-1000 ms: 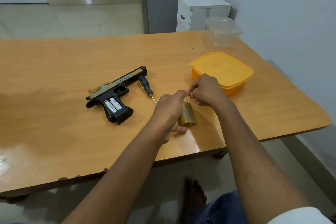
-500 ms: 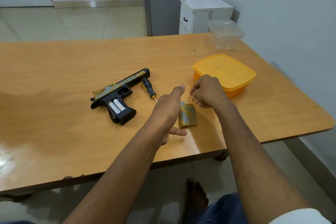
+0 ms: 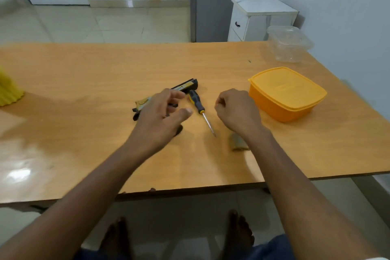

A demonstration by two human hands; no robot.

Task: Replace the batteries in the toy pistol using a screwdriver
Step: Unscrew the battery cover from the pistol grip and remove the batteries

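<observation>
The black and tan toy pistol (image 3: 185, 86) lies on the wooden table (image 3: 84, 74), mostly covered by my left hand (image 3: 160, 116). That hand hovers over the grip with fingers and thumb spread and holds nothing. The black and yellow screwdriver (image 3: 197, 103) lies just right of the pistol, tip toward me. My right hand (image 3: 234, 110) is curled into a fist right of the screwdriver; the small screw it pinched is hidden inside its fingers. The tan battery cover (image 3: 238, 143) lies on the table beside my right wrist.
An orange lidded container (image 3: 287, 93) stands right of my right hand, and a clear plastic tub (image 3: 289, 44) sits at the table's far right corner. A yellow object (image 3: 8, 91) is at the left edge. A white cabinet (image 3: 259, 19) stands behind the table.
My left hand left the right hand and the battery cover and moved left over the pistol, its fingers opening. The right hand stayed curled. The view shifted, bringing the yellow object in.
</observation>
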